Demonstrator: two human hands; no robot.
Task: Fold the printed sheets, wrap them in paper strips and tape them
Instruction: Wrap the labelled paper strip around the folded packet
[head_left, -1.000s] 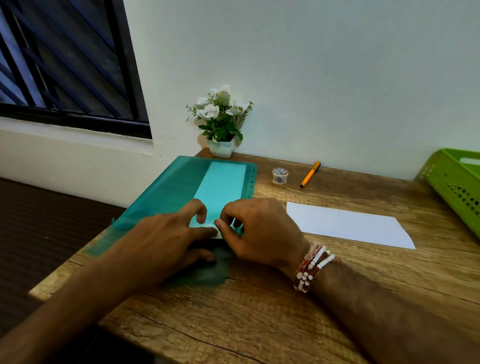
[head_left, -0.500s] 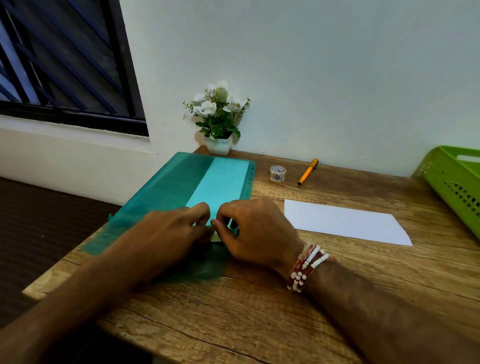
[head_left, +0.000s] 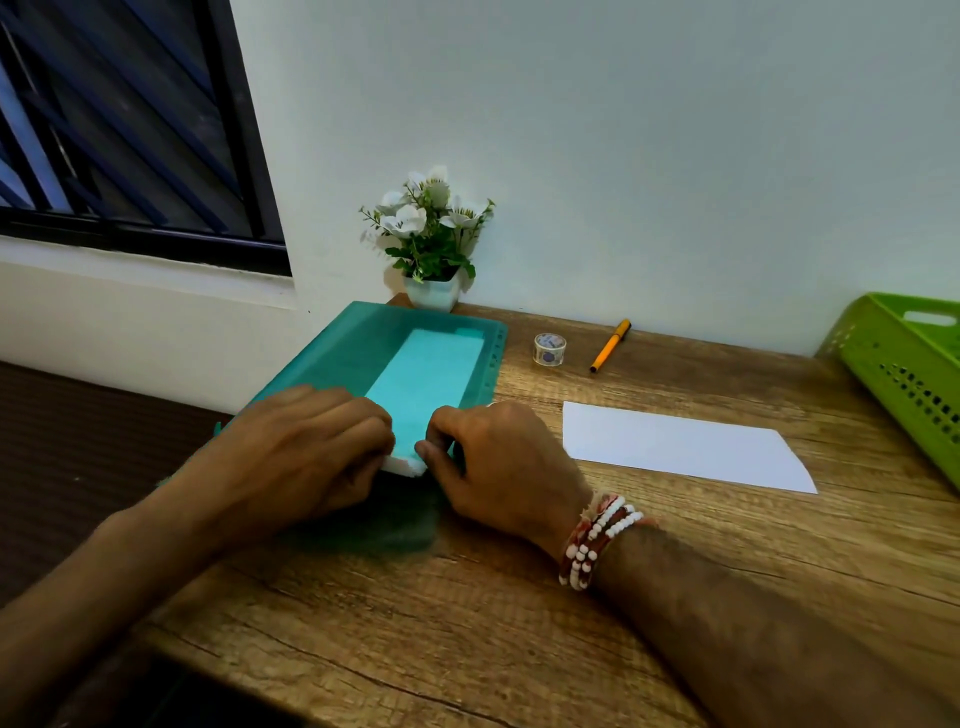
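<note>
A teal see-through sleeve (head_left: 332, 364) lies at the desk's left side. Inside it a narrow stack of paper (head_left: 431, 374) shows light teal through the plastic. Its white near end (head_left: 404, 466) sticks out of the sleeve's opening. My left hand (head_left: 306, 452) and my right hand (head_left: 498, 462) both pinch that near end, one on each side, fingers curled. A folded white sheet (head_left: 675, 447) lies flat to the right of my right hand. A small roll of clear tape (head_left: 549, 349) stands further back.
An orange pen (head_left: 610, 345) lies beside the tape. A green plastic basket (head_left: 914, 374) sits at the right edge. A potted white flower (head_left: 431, 249) stands against the wall. The wooden desk (head_left: 519, 623) ends at the left, just under the sleeve.
The paper stack has slid toward me out of the sleeve; its far end now sits short of the sleeve's far edge, and its white near end is exposed between my hands.
</note>
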